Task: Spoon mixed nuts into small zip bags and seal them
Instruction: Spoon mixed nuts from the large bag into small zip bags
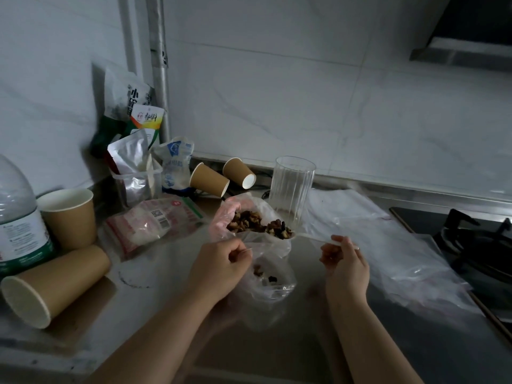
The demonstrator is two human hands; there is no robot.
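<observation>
Spoon [293, 236], pinched in the right hand [345, 261], sits heaped with nuts [279, 230] above the zip bag [270, 275]; left hand [221, 266] fingers pinch its rim. Hold the mouth wide, tip slowly.

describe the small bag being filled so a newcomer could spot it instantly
Start at the tall ribbed clear glass tumbler near the back wall, then come toward the camera past the large clear bag of mixed nuts. The small clear zip bag hangs from the left hand, pinched at its rim; only it holds just a few nuts.

Dim kitchen; marbled wall tiles [304, 87] (pale) behind grey countertop [155, 273]
</observation>
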